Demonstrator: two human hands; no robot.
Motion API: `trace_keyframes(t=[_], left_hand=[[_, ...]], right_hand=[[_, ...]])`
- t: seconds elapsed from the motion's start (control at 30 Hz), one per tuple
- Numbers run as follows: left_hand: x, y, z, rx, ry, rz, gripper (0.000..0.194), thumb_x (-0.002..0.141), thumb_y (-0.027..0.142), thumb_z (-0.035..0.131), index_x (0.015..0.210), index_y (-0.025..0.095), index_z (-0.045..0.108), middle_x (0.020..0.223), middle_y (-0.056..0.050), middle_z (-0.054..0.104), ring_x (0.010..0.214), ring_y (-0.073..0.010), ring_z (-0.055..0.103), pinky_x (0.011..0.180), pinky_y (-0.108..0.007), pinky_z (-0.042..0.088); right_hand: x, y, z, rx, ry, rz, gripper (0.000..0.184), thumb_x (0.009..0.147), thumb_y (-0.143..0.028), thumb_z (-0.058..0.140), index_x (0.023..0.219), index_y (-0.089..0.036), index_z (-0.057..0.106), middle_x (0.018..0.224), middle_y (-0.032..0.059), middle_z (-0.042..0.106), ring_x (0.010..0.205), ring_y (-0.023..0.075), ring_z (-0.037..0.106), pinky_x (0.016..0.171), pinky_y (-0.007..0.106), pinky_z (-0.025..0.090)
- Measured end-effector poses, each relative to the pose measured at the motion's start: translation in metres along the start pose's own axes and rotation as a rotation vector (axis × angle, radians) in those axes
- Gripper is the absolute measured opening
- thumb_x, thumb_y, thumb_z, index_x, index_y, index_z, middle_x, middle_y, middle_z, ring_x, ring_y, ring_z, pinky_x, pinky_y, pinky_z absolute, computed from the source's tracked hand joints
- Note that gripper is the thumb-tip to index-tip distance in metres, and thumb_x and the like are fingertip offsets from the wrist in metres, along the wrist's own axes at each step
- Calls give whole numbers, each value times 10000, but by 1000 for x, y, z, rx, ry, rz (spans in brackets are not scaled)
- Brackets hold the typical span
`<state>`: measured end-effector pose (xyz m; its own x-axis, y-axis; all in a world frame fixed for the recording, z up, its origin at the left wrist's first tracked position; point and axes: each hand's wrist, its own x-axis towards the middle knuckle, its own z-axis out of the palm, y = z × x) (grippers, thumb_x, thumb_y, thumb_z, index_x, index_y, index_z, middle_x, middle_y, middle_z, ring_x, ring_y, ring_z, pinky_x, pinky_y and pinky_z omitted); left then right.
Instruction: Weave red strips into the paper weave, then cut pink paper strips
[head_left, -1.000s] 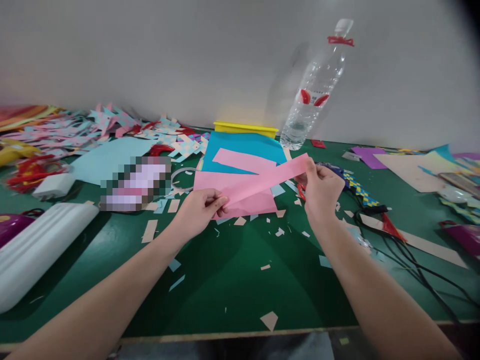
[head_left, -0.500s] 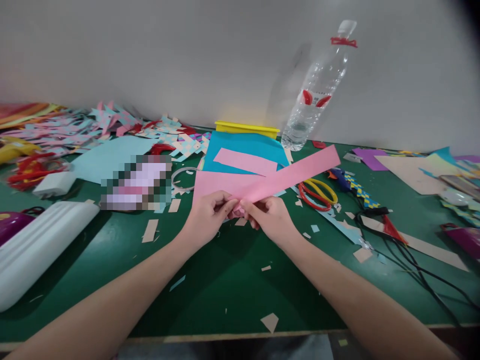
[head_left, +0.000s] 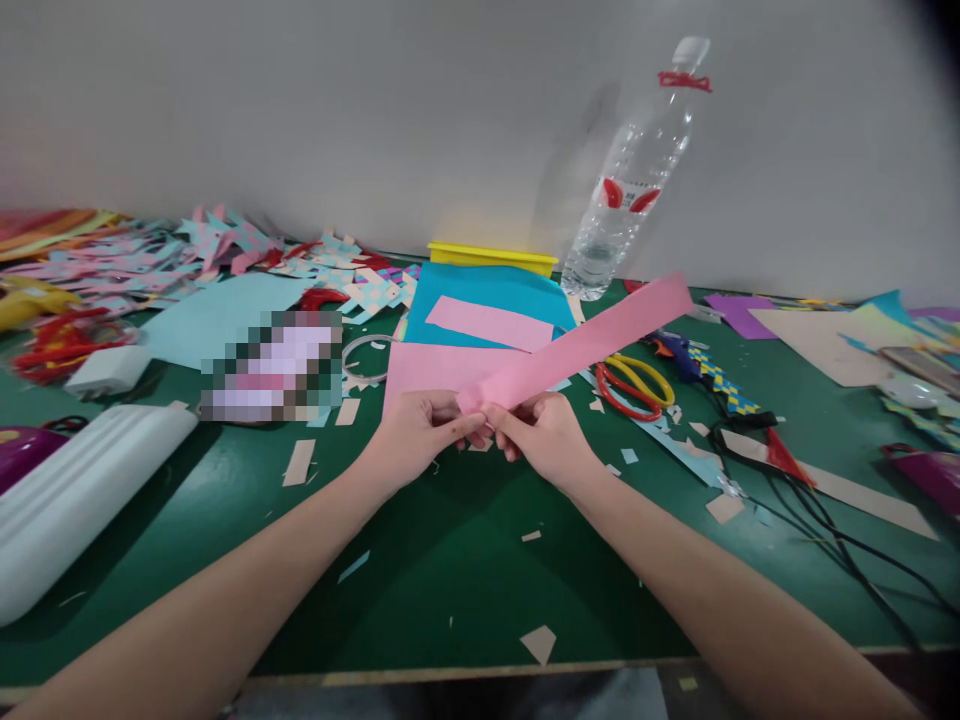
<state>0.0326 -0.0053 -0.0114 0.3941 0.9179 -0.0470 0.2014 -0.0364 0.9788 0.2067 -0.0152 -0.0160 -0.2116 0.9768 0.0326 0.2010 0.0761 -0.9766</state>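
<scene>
A pink paper strip point(head_left: 592, 337) slants up to the right from the fingers of both hands. Its lower end is pinched by my left hand point(head_left: 424, 425) and my right hand point(head_left: 541, 428), whose thumbs meet there. Fingers partly cover that end, so any fold in it is hard to make out. Behind the hands lies a larger pink sheet point(head_left: 427, 368). A shorter pink strip point(head_left: 487, 322) rests on a blue sheet point(head_left: 491, 283) farther back.
A water bottle point(head_left: 630, 180) leans on the wall. Red and yellow scissor handles point(head_left: 637, 388), black cables point(head_left: 825, 520) and paper scraps lie to the right. On the left are a tape roll point(head_left: 365, 360), a blurred phone point(head_left: 274, 367) and a long white object point(head_left: 97, 500).
My right hand has come down from the strip's upper right end to its lower end, beside my left hand. The strip's free end has risen, and the scissor handles are now uncovered.
</scene>
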Motion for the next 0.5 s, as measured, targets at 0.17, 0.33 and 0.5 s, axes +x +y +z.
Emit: trace_keyframes(t=[0.17,0.33,0.5], left_hand=[[2,-3,-3,-50,35,-76,260,780,367,684,763,112,640,734,-74,722,648,-143,645,608,-239,481],[3,-5,-8,-49,-8,-119,242,807,348,665,844,109,665,733,-67,721,649,-130,629,612,-232,474],[2,-4,-10,-21,0,-140,230,815,345,655,846,117,656,740,-65,717,645,-129,616,612,-239,473]], right_hand=[[10,6,-11,97,45,12,320,741,-412,690,564,-152,638,479,9,594,391,84,513,402,215,397],[30,7,-57,214,338,-39,269,673,-369,760,550,-163,639,532,9,603,391,48,440,366,205,344],[40,5,-93,397,632,-156,257,627,-347,797,561,-181,613,533,-36,535,397,29,391,338,187,298]])
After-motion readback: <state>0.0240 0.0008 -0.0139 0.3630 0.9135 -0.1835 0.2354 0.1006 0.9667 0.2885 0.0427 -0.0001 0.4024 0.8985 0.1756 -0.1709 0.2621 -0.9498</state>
